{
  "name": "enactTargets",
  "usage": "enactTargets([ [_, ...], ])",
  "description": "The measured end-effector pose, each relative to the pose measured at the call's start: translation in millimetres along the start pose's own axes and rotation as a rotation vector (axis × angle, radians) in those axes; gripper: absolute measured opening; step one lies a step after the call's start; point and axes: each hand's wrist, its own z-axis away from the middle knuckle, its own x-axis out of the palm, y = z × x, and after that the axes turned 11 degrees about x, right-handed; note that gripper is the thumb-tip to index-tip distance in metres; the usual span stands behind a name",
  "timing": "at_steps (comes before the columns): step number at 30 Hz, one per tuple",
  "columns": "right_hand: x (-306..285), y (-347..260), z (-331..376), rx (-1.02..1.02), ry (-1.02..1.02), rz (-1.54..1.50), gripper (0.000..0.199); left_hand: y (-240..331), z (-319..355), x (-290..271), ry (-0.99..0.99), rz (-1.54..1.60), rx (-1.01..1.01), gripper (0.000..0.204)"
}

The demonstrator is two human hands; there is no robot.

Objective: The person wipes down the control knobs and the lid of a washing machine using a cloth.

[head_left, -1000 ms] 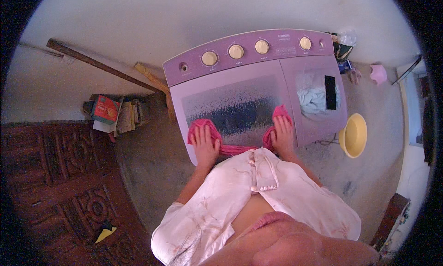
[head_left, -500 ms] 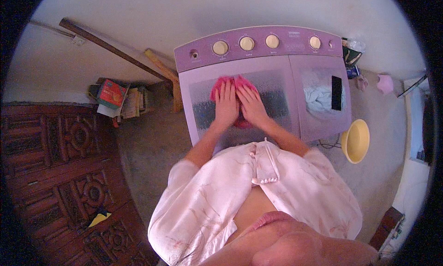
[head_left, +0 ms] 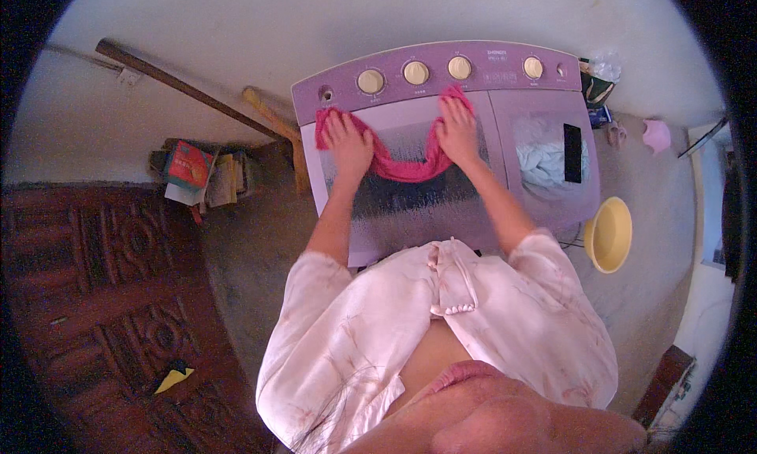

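Observation:
A pink cloth [head_left: 410,170] lies on the wet, dark-windowed lid [head_left: 410,198] of a purple twin-tub washing machine. It sags in a U shape between my hands. My left hand [head_left: 349,143] presses flat, fingers spread, on one end of the cloth at the lid's far left, just below the control panel [head_left: 516,76]. On the other end rests my right hand [head_left: 457,131], its fingers stretched out toward the round cream knobs [head_left: 459,67]. Pale laundry [head_left: 540,158] shows through the smaller lid to the right.
On the floor to the right stands a yellow basin [head_left: 609,235]. Wooden beams [head_left: 189,87] lean at the left wall near stacked boxes [head_left: 188,168] and papers. A dark carved wooden piece [head_left: 118,296] fills the lower left. A pink stool-like object [head_left: 655,137] sits far right.
My hands have moved apart from the lid's middle, left hand up and leftward, right hand up and rightward. The bunched cloth is now stretched out between them.

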Motion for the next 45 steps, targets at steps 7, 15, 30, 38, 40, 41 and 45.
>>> enactTargets([
  [7, -1.2, -42.0, 94.9, -0.303, -0.248, -0.127, 0.059, 72.0, 81.4, -2.9, -0.157, 0.203, 0.329, 0.066],
  [15, -72.1, 55.2, 169.9, 0.079, -0.145, 0.086, 0.056, 17.4, 157.1, -63.7, -0.230, 0.063, 0.100, 0.077],
  [30, -34.8, -23.9, 137.8, -0.160, -0.314, -0.134, 0.059, 78.0, 114.8, -36.0, -0.281, 0.281, 0.341, 0.069],
  [38, -61.3, 58.5, 118.1, 0.081, 0.003, 0.087, 0.058, 10.7, 112.9, -52.3, -0.166, 0.032, 0.107, 0.075],
  [40, -44.0, 48.9, 59.7, 0.077, 0.063, 0.068, 0.057, 6.2, 66.5, -30.7, -0.068, 0.023, 0.069, 0.074],
  [41, -29.4, 36.4, 30.4, 0.045, 0.061, 0.052, 0.057, 4.2, 45.5, -19.1, -0.029, 0.008, 0.063, 0.072],
  [45, 5.6, -14.1, 3.7, -0.126, -0.053, 0.028, 0.059, 55.9, -4.2, 9.8, -0.077, 0.074, 0.234, 0.067],
])
